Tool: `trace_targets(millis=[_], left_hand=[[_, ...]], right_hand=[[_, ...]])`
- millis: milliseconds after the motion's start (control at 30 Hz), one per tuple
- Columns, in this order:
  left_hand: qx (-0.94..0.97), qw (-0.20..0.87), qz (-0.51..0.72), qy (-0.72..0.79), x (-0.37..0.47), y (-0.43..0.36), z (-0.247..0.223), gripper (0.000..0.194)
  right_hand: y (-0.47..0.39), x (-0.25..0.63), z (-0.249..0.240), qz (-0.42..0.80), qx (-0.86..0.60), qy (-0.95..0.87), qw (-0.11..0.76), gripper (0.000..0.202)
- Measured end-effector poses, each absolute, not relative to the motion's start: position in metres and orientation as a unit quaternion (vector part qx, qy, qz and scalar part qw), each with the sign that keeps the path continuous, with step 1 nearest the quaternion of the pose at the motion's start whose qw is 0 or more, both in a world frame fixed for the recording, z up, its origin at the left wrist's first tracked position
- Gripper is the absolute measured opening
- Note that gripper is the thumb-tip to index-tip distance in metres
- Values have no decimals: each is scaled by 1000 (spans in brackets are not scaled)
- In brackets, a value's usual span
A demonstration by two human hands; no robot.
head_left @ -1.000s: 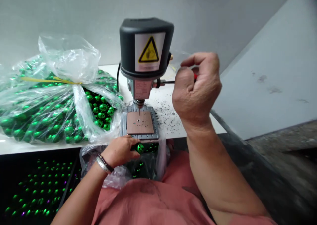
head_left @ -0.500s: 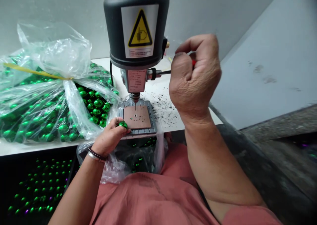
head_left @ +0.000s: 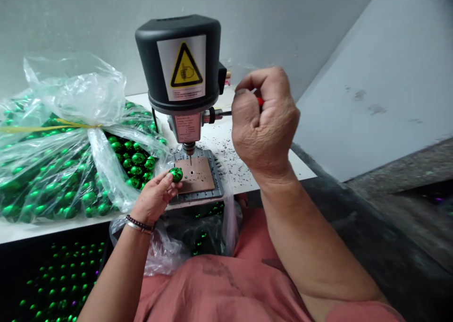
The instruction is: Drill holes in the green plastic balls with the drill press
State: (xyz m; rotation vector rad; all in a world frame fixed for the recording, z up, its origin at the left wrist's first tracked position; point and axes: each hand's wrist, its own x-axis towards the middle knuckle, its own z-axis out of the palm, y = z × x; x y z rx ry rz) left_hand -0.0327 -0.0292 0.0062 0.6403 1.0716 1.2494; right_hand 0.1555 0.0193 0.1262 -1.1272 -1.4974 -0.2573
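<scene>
My left hand (head_left: 157, 194) pinches a shiny green ball (head_left: 176, 174) between thumb and fingers, over the left front part of a brown board (head_left: 198, 180) with a small hole. The board lies on the grey base of a drill press (head_left: 179, 62), whose thin bit points down above the hole. My right hand (head_left: 265, 119) is wrapped round the red-ended lever (head_left: 225, 113) at the right side of the press. The ball is left of the bit and apart from it.
A tied clear plastic bag (head_left: 63, 171) full of green balls lies left of the press. Dark chips are scattered on the white table (head_left: 300, 168). Below the front edge hangs another plastic bag (head_left: 170, 251), and green balls sit in rows in a dark area at lower left.
The green ball in my left hand has come up and now shows more fully, beside the bit. My right hand still holds the lever. The camera view has shifted.
</scene>
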Motion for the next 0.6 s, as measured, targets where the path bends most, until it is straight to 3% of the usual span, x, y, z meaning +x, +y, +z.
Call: trace_targets(millis=[133, 300, 600], left_hand=[[307, 640, 520, 474, -31, -35, 10, 49], [334, 640, 501, 477, -27, -39, 11, 54], [545, 420, 410, 599, -26, -24, 8, 50]], right_hand=[[20, 155, 125, -109, -469, -643, 595, 16], [19, 155, 125, -103, -466, -643, 599, 16], [18, 156, 126, -98, -465, -646, 598, 16]])
